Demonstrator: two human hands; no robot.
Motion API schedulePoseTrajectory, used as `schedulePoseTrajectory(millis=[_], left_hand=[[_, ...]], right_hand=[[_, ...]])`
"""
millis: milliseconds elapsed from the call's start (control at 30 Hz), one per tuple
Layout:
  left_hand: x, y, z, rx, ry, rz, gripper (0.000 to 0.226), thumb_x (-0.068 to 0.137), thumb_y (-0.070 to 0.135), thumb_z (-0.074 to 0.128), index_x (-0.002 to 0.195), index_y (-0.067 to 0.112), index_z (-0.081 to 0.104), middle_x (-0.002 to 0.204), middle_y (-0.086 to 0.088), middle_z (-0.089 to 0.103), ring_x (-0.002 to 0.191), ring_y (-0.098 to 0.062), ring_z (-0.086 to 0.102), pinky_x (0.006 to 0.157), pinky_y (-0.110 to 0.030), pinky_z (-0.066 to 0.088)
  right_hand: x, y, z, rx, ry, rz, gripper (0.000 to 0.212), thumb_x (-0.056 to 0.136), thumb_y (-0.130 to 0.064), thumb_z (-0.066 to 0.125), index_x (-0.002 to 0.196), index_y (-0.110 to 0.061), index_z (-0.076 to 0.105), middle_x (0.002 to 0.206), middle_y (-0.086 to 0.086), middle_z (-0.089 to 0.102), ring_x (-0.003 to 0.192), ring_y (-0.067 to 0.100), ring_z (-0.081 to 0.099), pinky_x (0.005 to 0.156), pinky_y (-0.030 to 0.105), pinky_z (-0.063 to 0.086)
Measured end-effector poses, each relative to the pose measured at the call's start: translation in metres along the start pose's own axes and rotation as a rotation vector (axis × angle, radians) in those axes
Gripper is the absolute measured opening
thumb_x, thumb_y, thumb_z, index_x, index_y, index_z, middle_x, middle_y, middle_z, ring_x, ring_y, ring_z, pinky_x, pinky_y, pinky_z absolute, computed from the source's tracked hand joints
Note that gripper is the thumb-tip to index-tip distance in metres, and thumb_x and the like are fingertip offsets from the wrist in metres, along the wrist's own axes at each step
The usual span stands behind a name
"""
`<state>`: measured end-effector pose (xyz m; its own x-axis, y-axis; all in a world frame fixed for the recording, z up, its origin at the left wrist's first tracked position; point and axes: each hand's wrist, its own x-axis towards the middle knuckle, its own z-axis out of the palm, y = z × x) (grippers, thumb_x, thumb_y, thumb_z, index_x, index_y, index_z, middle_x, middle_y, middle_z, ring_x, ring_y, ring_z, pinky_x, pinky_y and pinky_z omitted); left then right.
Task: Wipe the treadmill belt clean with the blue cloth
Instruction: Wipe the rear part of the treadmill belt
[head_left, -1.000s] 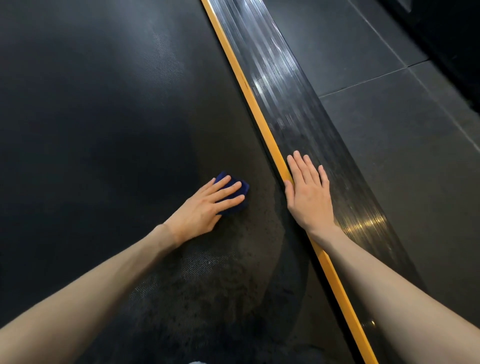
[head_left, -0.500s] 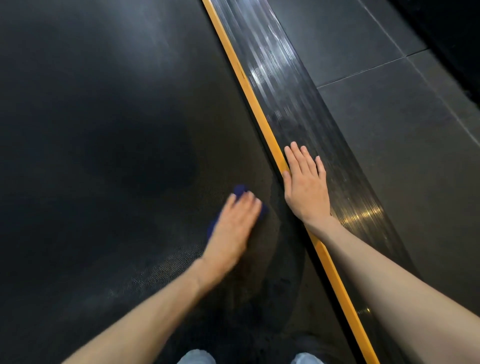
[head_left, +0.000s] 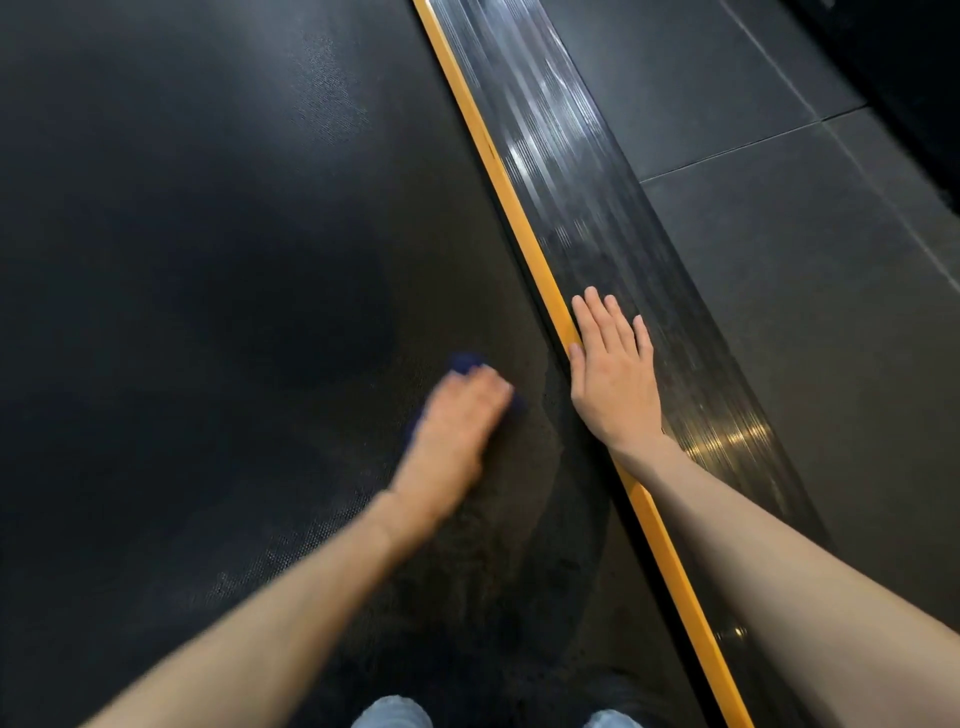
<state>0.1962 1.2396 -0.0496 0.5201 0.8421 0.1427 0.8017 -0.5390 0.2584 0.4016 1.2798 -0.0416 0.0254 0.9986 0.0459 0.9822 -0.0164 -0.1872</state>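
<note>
The black textured treadmill belt (head_left: 218, 270) fills the left and middle of the head view. My left hand (head_left: 457, 426), blurred by motion, presses flat on the small dark blue cloth (head_left: 465, 362), which shows only at the fingertips and along the hand's edges. My right hand (head_left: 613, 374) lies flat with straight fingers on the glossy ribbed side rail (head_left: 582, 171), its thumb on the yellow strip (head_left: 498, 156) between belt and rail.
Dark grey floor tiles (head_left: 810, 312) lie to the right of the rail. My knees in light jeans (head_left: 392, 714) show at the bottom edge. A duller smeared patch marks the belt just below my left hand.
My left hand has swept the cloth right toward the rail and turned to point up the belt. My right hand has stayed flat on the rail.
</note>
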Motion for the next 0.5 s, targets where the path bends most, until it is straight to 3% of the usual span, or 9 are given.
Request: schedulePoseTrajectory(millis=[100,200,300,367,433,500], left_hand=[[-0.010,0.055,0.004,-0.003,-0.193,0.327,0.062,0.070,0.007,0.061,0.132,0.010,0.052,0.137,-0.013,0.051,0.129,-0.026,0.046,0.108,-0.046,0.026],[-0.006,0.011,-0.007,0.069,-0.203,0.398,0.055,0.078,0.007,0.051,0.133,0.009,0.050,0.139,-0.015,0.047,0.131,-0.029,0.042,0.111,-0.045,0.025],[0.003,-0.066,-0.020,0.088,-0.094,0.103,0.059,0.075,0.003,0.031,0.131,0.003,0.051,0.138,-0.020,0.046,0.129,-0.038,0.042,0.115,-0.038,0.019],[0.004,-0.101,-0.036,0.111,-0.055,-0.106,0.060,0.072,-0.009,0.036,0.129,0.000,0.052,0.137,-0.022,0.046,0.127,-0.040,0.043,0.116,-0.038,0.015],[0.007,-0.103,-0.041,0.138,-0.041,-0.270,0.061,0.072,-0.019,0.048,0.130,0.000,0.051,0.139,-0.021,0.045,0.129,-0.038,0.042,0.111,-0.038,0.020],[0.011,-0.077,-0.029,0.167,0.028,-0.283,0.058,0.070,-0.016,0.042,0.125,-0.003,0.055,0.132,-0.025,0.051,0.120,-0.041,0.051,0.109,-0.036,0.024]], right_hand=[[-0.002,0.002,0.000,-0.001,0.012,-0.017,0.051,0.100,-0.032,0.028,0.149,-0.017,0.026,0.156,0.002,0.024,0.145,0.017,0.016,0.118,0.040,0.010],[-0.001,0.002,-0.002,0.008,-0.003,-0.024,0.052,0.100,-0.034,0.026,0.149,-0.018,0.025,0.156,0.001,0.022,0.145,0.016,0.014,0.117,0.038,0.006],[0.000,0.001,-0.003,0.010,-0.014,-0.003,0.054,0.099,-0.037,0.023,0.149,-0.018,0.025,0.156,0.001,0.022,0.145,0.016,0.012,0.117,0.037,0.002],[0.000,-0.001,-0.002,-0.007,-0.012,-0.005,0.054,0.099,-0.037,0.022,0.149,-0.017,0.025,0.156,0.001,0.021,0.145,0.017,0.012,0.117,0.036,0.001],[0.000,-0.002,-0.002,-0.008,-0.009,-0.002,0.055,0.099,-0.037,0.022,0.150,-0.017,0.024,0.156,0.001,0.021,0.145,0.017,0.012,0.117,0.037,0.000],[0.000,-0.001,-0.002,-0.001,-0.010,0.005,0.054,0.099,-0.037,0.023,0.149,-0.017,0.025,0.156,0.001,0.021,0.145,0.017,0.012,0.117,0.037,0.001]])
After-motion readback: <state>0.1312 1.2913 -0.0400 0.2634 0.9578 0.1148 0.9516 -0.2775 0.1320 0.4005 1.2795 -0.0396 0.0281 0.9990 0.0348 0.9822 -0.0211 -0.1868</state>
